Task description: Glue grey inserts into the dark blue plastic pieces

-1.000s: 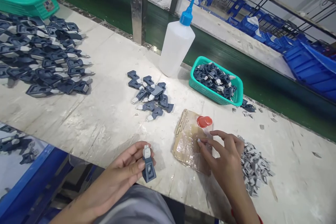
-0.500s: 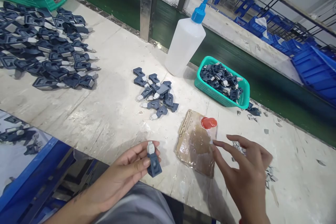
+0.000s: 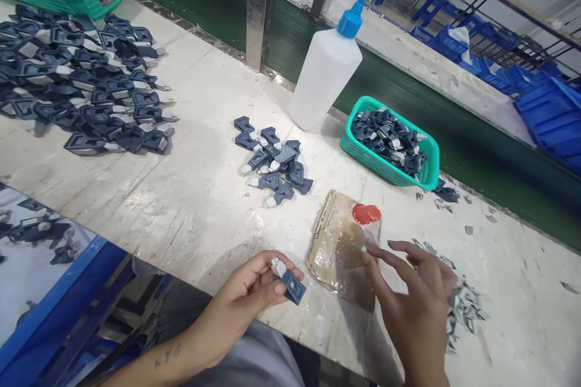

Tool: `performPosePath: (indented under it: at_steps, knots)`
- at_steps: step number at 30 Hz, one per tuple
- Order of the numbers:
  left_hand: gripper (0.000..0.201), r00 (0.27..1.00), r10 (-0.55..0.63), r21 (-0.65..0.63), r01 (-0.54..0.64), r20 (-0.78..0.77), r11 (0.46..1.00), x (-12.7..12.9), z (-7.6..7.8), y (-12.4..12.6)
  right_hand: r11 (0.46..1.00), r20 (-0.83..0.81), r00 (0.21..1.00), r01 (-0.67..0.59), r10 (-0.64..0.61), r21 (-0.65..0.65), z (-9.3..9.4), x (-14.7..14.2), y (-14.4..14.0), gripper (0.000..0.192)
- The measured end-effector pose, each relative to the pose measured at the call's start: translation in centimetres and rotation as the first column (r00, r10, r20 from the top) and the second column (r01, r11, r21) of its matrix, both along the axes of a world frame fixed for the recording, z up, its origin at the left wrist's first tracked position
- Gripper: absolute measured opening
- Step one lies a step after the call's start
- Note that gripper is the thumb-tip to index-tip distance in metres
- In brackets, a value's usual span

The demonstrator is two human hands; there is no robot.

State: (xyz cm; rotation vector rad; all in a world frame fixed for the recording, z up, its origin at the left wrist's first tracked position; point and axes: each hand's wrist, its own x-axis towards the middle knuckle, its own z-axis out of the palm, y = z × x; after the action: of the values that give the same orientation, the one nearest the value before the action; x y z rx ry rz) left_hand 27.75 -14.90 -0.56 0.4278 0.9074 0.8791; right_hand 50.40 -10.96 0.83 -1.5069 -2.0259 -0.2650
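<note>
**Left hand pinches a part at the table edge**

Left hand [image 3: 245,296] grips a blue part [image 3: 289,283] between thumb and fingers (near edge, 6 o'clock). Right hand [image 3: 415,296], fingers spread, touches the brown pad [image 3: 338,242]. Bare tabletop [image 3: 181,193] lies at 10 o'clock.

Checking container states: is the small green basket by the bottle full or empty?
Full: the small green basket is heaped to its rim with dark blue parts, beside the bottle.

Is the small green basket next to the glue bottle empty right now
No, the small green basket beside the glue bottle is heaped with dark blue plastic parts.
</note>
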Motion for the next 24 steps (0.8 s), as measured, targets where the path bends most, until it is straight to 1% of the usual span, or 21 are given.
performPosePath:
  at_steps: [3, 6, 8, 11, 14, 18, 20, 24]
  knots:
    - [0.013, 0.999, -0.009, 0.017, 0.009, -0.037, 1.0, 0.1, 0.1, 0.1, 1.0, -0.068, 0.998, -0.015, 0.013, -0.025, 0.6, -1.4, -1.1, 0.009]
    - [0.012, 0.998, -0.007, 0.038, 0.009, -0.068, 0.999, 0.2, 0.2, 0.1, 0.984, -0.14, 0.983, -0.137, 0.121, -0.113, 0.9, -3.4, -2.4, 0.009]
    - [0.012, 0.997, 0.002, 0.05, 0.002, -0.082, 0.999, 0.2, 0.3, 0.1, 0.967, -0.187, 0.967, -0.205, 0.176, -0.152, 0.7, -4.6, -3.1, 0.011]
    - [0.01, 0.995, 0.006, 0.084, 0.002, -0.097, 0.996, 0.3, 0.4, 0.1, 0.952, -0.221, 0.954, -0.244, 0.201, -0.186, 0.0, -5.6, -3.7, 0.011]
    - [0.01, 0.993, 0.001, 0.105, 0.012, -0.12, 0.994, 0.3, 0.4, 0.1, 0.943, -0.237, 0.951, -0.251, 0.199, -0.218, -0.6, -6.0, -3.7, 0.01]
    - [0.012, 0.986, -0.013, 0.11, 0.032, -0.168, 0.993, 0.3, 0.6, 0.2, 0.934, -0.248, 0.949, -0.256, 0.194, -0.25, -0.8, -6.0, -3.6, 0.009]
    - [0.012, 0.979, -0.026, 0.112, 0.049, -0.2, 0.993, 0.2, 0.7, 0.3, 0.934, -0.229, 0.951, -0.264, 0.21, -0.242, -0.7, -5.9, -3.5, 0.01]
    - [0.011, 0.972, -0.043, 0.108, 0.07, -0.233, 0.992, 0.1, 0.6, 0.2, 0.932, -0.149, 0.945, -0.317, 0.293, -0.177, -0.6, -6.1, -4.0, 0.011]
